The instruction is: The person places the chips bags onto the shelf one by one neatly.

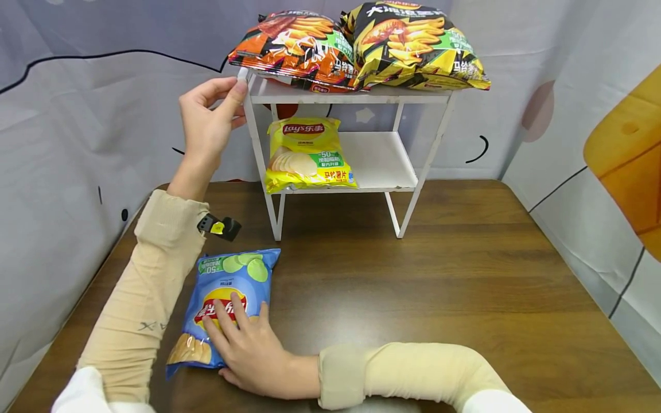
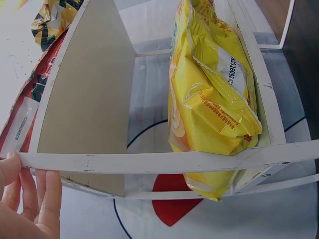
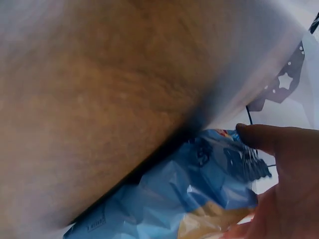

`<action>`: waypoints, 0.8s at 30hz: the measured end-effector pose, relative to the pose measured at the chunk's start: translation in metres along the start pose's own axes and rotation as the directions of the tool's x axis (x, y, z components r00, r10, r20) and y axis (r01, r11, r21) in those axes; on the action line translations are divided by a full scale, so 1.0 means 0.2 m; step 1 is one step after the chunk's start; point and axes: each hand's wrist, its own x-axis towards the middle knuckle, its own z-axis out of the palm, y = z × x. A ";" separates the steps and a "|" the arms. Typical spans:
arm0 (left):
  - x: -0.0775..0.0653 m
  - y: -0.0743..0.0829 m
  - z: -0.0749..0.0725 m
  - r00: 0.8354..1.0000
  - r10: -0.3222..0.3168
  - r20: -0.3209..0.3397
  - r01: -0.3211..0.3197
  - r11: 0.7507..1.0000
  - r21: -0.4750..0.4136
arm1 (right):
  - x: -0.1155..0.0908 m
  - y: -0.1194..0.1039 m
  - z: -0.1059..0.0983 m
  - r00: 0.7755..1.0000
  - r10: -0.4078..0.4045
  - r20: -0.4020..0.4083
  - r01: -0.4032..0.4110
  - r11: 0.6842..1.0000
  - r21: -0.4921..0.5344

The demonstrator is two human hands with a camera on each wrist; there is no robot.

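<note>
At the top left corner of a white two-tier shelf (image 1: 351, 98), my left hand (image 1: 210, 112) pinches the frame between thumb and fingers. The left wrist view shows the same hand (image 2: 30, 199) at the end of a white bar. My right hand (image 1: 258, 353) lies spread over a blue bag of potato chips (image 1: 227, 275) on the table. Its fingers rest on the printed front, and its thumb is by the bag's lower edge. In the right wrist view the crinkled blue bag (image 3: 164, 189) appears beside the thumb (image 3: 259, 137).
A yellow chip bag (image 1: 304, 155) leans on the lower tier's left side. An orange-and-black bag (image 1: 304, 49) and a black-and-yellow bag (image 1: 413, 46) lie on the top tier. The shelf stands toward the back of the brown wooden table (image 1: 439, 275). Printed cloth (image 1: 129, 115) hangs behind.
</note>
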 end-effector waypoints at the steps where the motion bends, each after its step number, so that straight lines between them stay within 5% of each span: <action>1: 0.00 0.00 0.00 1.000 0.001 -0.001 -0.001 1.000 -0.004 | 0.00 -0.01 0.01 1.000 0.010 -0.014 -0.010 1.000 -0.018; 11: 0.00 0.00 0.00 1.000 0.006 -0.002 -0.006 1.000 -0.018 | 0.02 -0.07 0.07 0.976 0.087 -0.200 -0.119 0.981 -0.154; 24: 0.00 0.00 0.00 1.000 0.012 0.000 -0.012 1.000 0.007 | 0.02 -0.08 0.08 0.974 0.067 -0.217 -0.111 0.975 -0.195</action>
